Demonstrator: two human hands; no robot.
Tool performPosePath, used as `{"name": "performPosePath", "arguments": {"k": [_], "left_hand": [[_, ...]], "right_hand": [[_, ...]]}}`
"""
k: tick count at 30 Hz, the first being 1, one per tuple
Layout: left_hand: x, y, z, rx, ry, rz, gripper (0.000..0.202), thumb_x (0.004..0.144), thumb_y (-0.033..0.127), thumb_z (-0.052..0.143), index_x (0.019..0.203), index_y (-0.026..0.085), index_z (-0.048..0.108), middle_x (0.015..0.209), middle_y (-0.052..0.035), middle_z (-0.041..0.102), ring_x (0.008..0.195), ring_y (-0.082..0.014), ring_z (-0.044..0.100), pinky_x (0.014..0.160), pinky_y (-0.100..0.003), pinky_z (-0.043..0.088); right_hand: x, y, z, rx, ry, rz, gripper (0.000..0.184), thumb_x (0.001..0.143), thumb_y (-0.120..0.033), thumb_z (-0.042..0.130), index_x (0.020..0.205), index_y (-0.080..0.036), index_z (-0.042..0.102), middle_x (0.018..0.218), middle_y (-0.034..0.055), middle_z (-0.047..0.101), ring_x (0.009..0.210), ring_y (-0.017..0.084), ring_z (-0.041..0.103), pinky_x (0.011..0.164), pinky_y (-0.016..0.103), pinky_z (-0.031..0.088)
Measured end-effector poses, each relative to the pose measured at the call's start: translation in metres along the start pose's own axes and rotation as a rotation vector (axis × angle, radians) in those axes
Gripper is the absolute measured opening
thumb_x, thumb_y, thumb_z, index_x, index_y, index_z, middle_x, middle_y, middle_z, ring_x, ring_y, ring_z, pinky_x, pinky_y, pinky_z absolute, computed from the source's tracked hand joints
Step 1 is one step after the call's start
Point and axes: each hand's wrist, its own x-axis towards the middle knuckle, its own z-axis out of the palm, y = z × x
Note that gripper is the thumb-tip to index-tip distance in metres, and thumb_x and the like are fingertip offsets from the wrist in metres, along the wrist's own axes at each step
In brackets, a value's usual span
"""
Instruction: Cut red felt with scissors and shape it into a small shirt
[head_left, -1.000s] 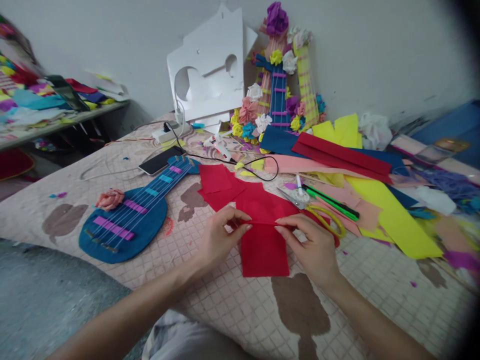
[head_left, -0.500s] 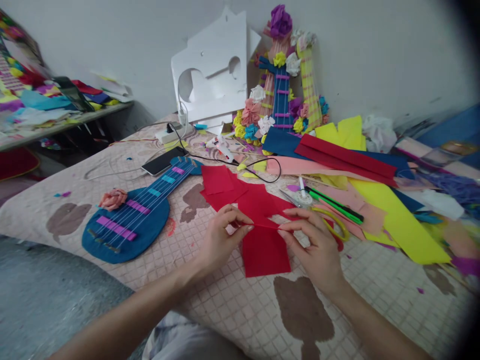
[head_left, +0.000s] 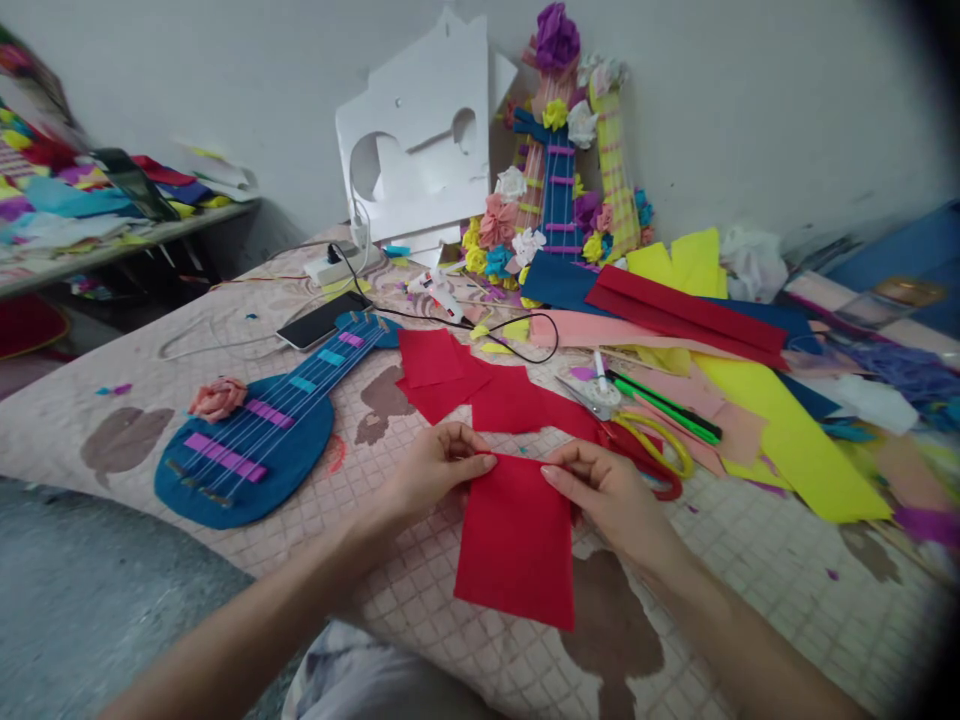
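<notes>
A rectangular piece of red crepe paper (head_left: 517, 540) hangs between my two hands, its top edge pinched at both corners. My left hand (head_left: 448, 462) grips the left corner between thumb and fingers. At the right corner, my right hand (head_left: 600, 485) pinches the same edge. Just beyond my hands lie more red paper pieces (head_left: 510, 398), overlapping on the table. Beside my right hand rest scissors (head_left: 660, 445) with yellow and red handles. To the left lies a blue toy guitar (head_left: 259, 440) with purple and light-blue strips, strings and a pink paper flower (head_left: 218, 398).
A glue gun (head_left: 439, 295), a black phone (head_left: 319, 322) and a power strip (head_left: 341, 265) lie farther back. Decorated guitars (head_left: 559, 190) and white foam board (head_left: 420, 140) lean on the wall. Yellow paper (head_left: 795, 435) and a green cutter (head_left: 667, 408) are at the right.
The red paper piece between my hands has come nearer to me and now hangs down toward my lap. My right hand has moved slightly lower, its fingers closer together.
</notes>
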Motion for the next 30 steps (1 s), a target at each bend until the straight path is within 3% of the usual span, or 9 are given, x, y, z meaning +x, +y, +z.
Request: {"name": "performPosePath", "arguments": {"k": [3, 6, 12, 19, 21, 24, 27, 30], "left_hand": [[0.000, -0.002, -0.004, 0.094, -0.049, -0.049, 0.032, 0.067, 0.035, 0.073, 0.081, 0.014, 0.053, 0.060, 0.0032, 0.058, 0.040, -0.0052, 0.049, 0.038, -0.016, 0.039], [0.001, -0.007, -0.005, 0.207, -0.031, -0.014, 0.028, 0.072, 0.032, 0.067, 0.088, 0.014, 0.053, 0.067, 0.0019, 0.060, 0.041, -0.0060, 0.050, 0.038, -0.017, 0.040], [0.008, -0.019, -0.010, 0.571, 0.054, 0.248, 0.010, 0.075, 0.018, 0.057, 0.084, 0.014, 0.060, 0.070, -0.0014, 0.062, 0.060, -0.0090, 0.057, 0.053, -0.018, 0.042], [0.005, -0.013, -0.009, 0.947, 0.172, 0.313, 0.013, 0.074, 0.016, 0.058, 0.086, 0.016, 0.060, 0.062, 0.0026, 0.056, 0.053, -0.0097, 0.050, 0.052, -0.021, 0.035], [0.003, -0.011, -0.007, 1.062, 0.234, 0.349, 0.019, 0.074, 0.016, 0.059, 0.093, 0.016, 0.058, 0.067, 0.0012, 0.057, 0.058, -0.0121, 0.051, 0.055, -0.023, 0.038], [0.001, -0.012, -0.006, 1.179, 0.293, 0.508, 0.023, 0.076, 0.015, 0.059, 0.099, 0.017, 0.055, 0.087, -0.0041, 0.059, 0.078, -0.0181, 0.054, 0.069, -0.031, 0.045], [-0.001, -0.013, -0.004, 1.254, 0.229, 0.618, 0.018, 0.082, 0.010, 0.052, 0.098, 0.016, 0.056, 0.100, -0.0082, 0.056, 0.092, -0.0213, 0.052, 0.081, -0.037, 0.046], [-0.005, -0.008, -0.001, 1.370, 0.086, 0.712, 0.029, 0.086, 0.007, 0.044, 0.110, 0.019, 0.057, 0.113, -0.0106, 0.053, 0.105, -0.0236, 0.048, 0.090, -0.041, 0.043]], "right_hand": [[0.005, 0.006, 0.001, -0.069, -0.031, 0.031, 0.024, 0.078, -0.042, 0.064, 0.078, -0.020, 0.053, 0.057, -0.0056, 0.055, 0.042, 0.008, 0.046, 0.038, 0.019, 0.036], [0.006, 0.008, 0.003, -0.187, -0.010, 0.028, 0.021, 0.078, -0.040, 0.061, 0.078, -0.021, 0.052, 0.056, -0.0058, 0.055, 0.038, 0.008, 0.045, 0.035, 0.019, 0.034], [0.006, 0.005, 0.007, -0.483, 0.109, -0.218, 0.008, 0.081, -0.027, 0.053, 0.075, -0.021, 0.053, 0.061, -0.0031, 0.058, 0.054, 0.012, 0.056, 0.051, 0.023, 0.042], [0.010, 0.006, 0.011, -0.859, 0.145, -0.319, 0.008, 0.080, -0.019, 0.050, 0.073, -0.022, 0.052, 0.061, -0.0034, 0.056, 0.055, 0.014, 0.054, 0.053, 0.025, 0.038], [0.010, 0.008, 0.012, -0.944, 0.153, -0.326, 0.006, 0.080, -0.019, 0.050, 0.076, -0.022, 0.052, 0.066, -0.0018, 0.059, 0.059, 0.015, 0.056, 0.055, 0.027, 0.039], [0.009, 0.011, 0.014, -1.030, 0.181, -0.360, 0.005, 0.083, -0.021, 0.048, 0.081, -0.021, 0.052, 0.076, 0.0017, 0.061, 0.065, 0.017, 0.059, 0.056, 0.028, 0.040], [0.007, 0.013, 0.015, -1.087, 0.198, -0.394, 0.009, 0.087, -0.021, 0.044, 0.085, -0.020, 0.052, 0.083, 0.0037, 0.061, 0.070, 0.018, 0.060, 0.054, 0.027, 0.039], [0.006, 0.014, 0.015, -1.117, 0.198, -0.419, 0.010, 0.089, -0.021, 0.042, 0.085, -0.020, 0.052, 0.082, 0.0037, 0.059, 0.069, 0.018, 0.060, 0.051, 0.027, 0.037]]}}
